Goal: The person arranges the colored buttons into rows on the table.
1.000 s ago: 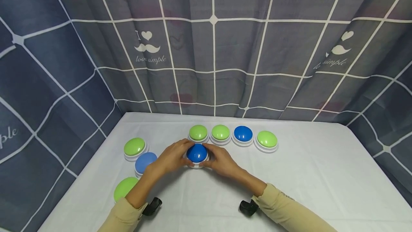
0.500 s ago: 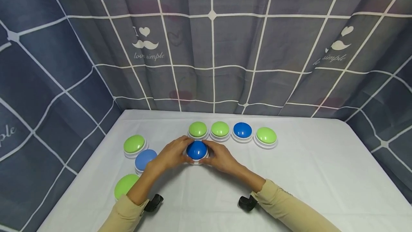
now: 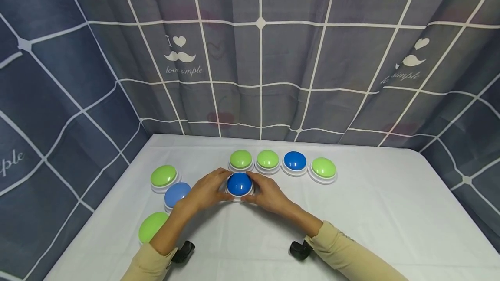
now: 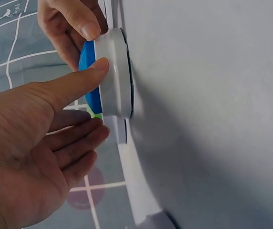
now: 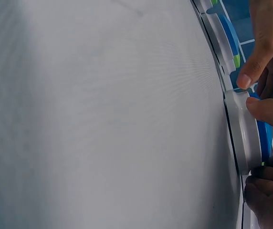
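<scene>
1. since half a second ago hardly anything moves: the head view tips slightly, and the hands and the held blue button (image 3: pixel 239 184) keep their place against the row.

2. the left hand (image 3: pixel 211 191) and right hand (image 3: pixel 269 192) hold the button between them, clasping opposite sides of its white base (image 4: pixel 115 71), thumbs on the near side, fingers reaching around behind.

3. the button stands upright on the white tablecloth (image 3: pixel 390 211), just in front of the leftmost green button (image 3: pixel 240 159) of the back row; whether their bases touch, i cannot tell.

4. the step in hand looks like settling the button into place. it seems best to keep both thumbs low on the base and off the blue dome, which might press down.

5. even pressure from both sides should keep it level; sliding it flat looks safer than lifting. fingertips behind it could nudge the row, so opening both hands sideways and together would suit.

6. writing: the grey curtain (image 3: pixel 289 55) reads "i love simple" at left, with a heart and moustache; at right a fold hides part, leaving "simple"; the far-left edge cuts a word to "ple".

7. no brand is readable on the buttons; a mark on the right sleeve (image 3: pixel 351 250) is too small to read.
</scene>
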`<move>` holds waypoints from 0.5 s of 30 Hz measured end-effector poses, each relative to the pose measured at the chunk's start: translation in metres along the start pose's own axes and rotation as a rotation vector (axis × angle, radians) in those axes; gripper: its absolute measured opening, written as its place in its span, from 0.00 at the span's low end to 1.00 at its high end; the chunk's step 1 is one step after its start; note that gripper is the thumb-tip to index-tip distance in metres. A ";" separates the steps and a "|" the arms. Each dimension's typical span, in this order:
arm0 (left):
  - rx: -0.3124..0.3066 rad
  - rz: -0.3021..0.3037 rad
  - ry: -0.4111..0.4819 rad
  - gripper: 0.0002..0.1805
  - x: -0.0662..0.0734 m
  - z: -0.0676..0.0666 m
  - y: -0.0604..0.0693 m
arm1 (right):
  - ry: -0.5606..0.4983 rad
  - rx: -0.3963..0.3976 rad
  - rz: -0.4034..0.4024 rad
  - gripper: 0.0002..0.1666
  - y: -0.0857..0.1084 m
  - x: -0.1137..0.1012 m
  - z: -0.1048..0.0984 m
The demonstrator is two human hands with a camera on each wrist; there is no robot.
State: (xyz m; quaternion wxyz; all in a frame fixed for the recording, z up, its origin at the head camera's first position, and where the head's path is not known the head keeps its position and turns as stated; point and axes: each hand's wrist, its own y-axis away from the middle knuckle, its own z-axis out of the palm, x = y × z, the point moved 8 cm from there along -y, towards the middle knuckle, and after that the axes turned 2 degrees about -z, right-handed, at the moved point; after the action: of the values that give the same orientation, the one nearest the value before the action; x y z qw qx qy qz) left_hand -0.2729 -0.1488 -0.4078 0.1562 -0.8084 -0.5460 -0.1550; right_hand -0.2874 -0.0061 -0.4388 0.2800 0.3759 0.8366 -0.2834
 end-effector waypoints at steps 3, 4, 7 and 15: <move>0.016 -0.003 -0.021 0.37 -0.001 -0.005 0.004 | 0.013 0.011 -0.006 0.46 0.000 -0.003 -0.003; 0.020 -0.006 -0.025 0.37 -0.001 -0.007 0.005 | 0.016 0.019 -0.010 0.45 0.000 -0.004 -0.004; 0.039 -0.010 -0.036 0.37 -0.002 -0.013 0.012 | 0.012 0.052 -0.013 0.45 0.000 -0.009 -0.008; 0.126 -0.059 -0.047 0.37 -0.011 -0.037 0.046 | -0.090 0.134 -0.010 0.44 -0.004 -0.027 -0.007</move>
State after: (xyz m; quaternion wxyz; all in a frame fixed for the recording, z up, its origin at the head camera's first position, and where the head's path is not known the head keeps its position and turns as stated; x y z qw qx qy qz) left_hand -0.2370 -0.1901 -0.3830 0.1894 -0.7840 -0.5816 -0.1055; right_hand -0.2770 -0.0162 -0.4149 0.2901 0.3766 0.8042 -0.3569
